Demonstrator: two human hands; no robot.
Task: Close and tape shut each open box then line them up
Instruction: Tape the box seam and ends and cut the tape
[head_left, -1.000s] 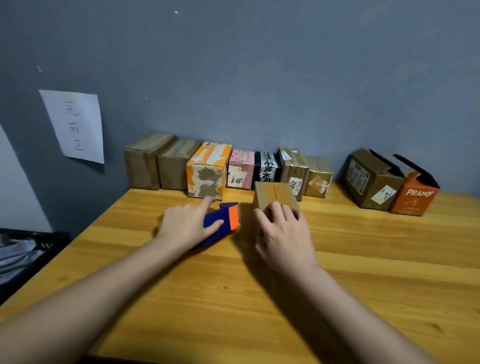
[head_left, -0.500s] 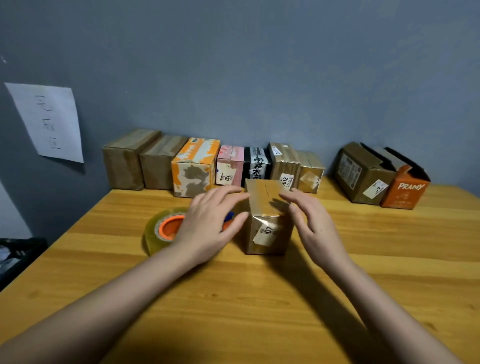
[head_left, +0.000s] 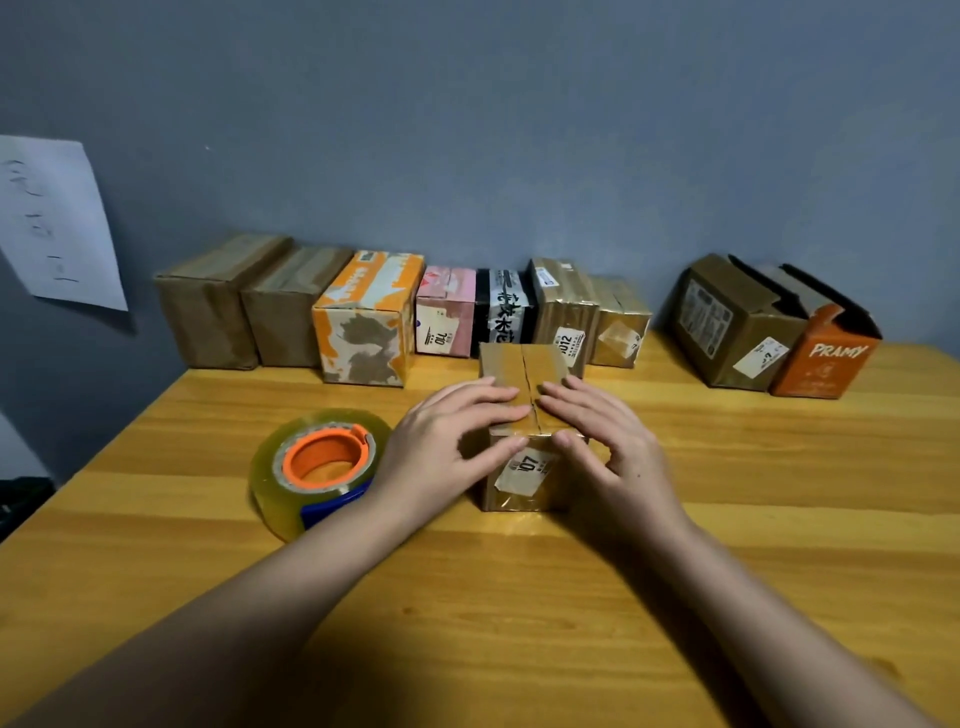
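Now, nearest you first, every place given from the small brown box (head_left: 524, 410).
Your left hand (head_left: 441, 447): fingers straight and flat on the box's left top flap, thumb against its front face.
Your right hand (head_left: 608, 441): fingers flat on the right top flap, thumb on the front; neither hand curls round anything.
Small brown box: on the wooden table (head_left: 519, 597) in front of you, flaps folded down, seam showing between your fingertips; its white front label reads "107".
Tape roll (head_left: 317, 467): clear, orange core, blue part below, lying just left of the box.
Row behind the box: seven closed boxes along the wall; readable labels "710" and "0012".
Far right behind: an open brown box (head_left: 737, 322) and an orange box (head_left: 826, 353) marked "PRAMY".
Paper sheet (head_left: 52, 223): on the wall far left; handwriting unreadable.
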